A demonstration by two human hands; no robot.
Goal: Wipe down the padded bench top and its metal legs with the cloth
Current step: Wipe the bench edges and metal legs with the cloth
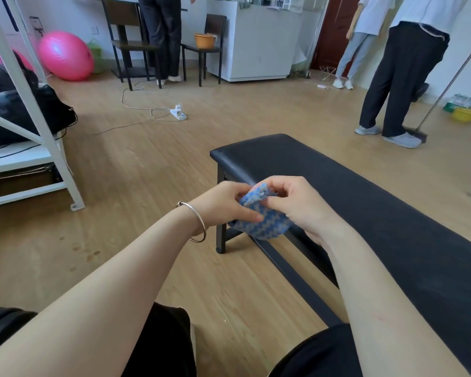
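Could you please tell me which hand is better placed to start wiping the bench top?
Probably the right hand: it holds the cloth over the bench top, while the left hand, also holding it, sits at the bench's edge.

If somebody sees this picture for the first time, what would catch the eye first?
Probably the two hands in the centre: the left hand and right hand both pinch a bunched blue cloth by the left edge of the black padded bench. Next comes the bright pink ball at the far left of the room.
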